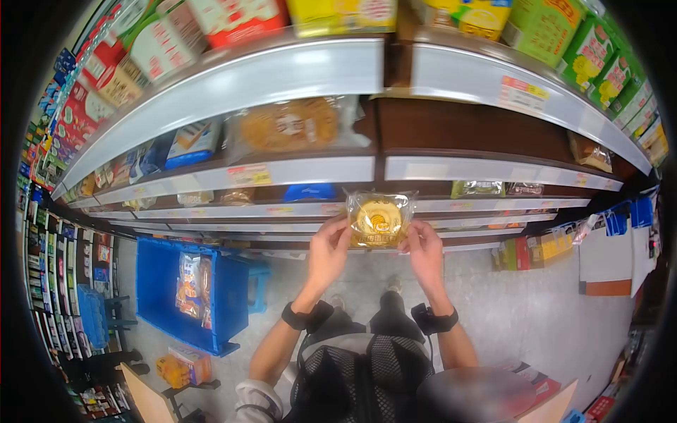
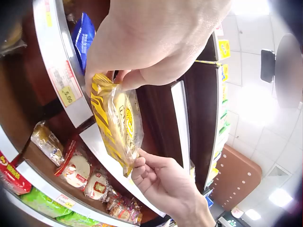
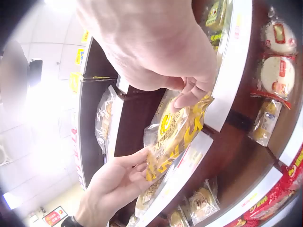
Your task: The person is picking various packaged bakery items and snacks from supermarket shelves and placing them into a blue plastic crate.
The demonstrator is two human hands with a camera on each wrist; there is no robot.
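Observation:
Both hands hold one packaged round pastry (image 1: pixel 379 220) in front of the shelves. Its wrapper is clear with yellow print, and in the left wrist view the back of the packet (image 2: pixel 111 120) has gold and brown stripes. My left hand (image 1: pixel 328 255) pinches the packet's left edge between thumb and fingers. At the opposite edge my right hand (image 1: pixel 425 252) pinches the wrapper, its fingertips at the corner in the left wrist view. The printed face is turned up toward the head camera.
A shelf edge (image 1: pixel 282 171) with price tags runs behind the hands. A large wrapped flat cake (image 1: pixel 289 125) lies on the shelf above. On the floor at left stands a blue crate (image 1: pixel 156 296) with bagged bread (image 1: pixel 189 285) inside. Boxes (image 1: pixel 539 250) stand at right.

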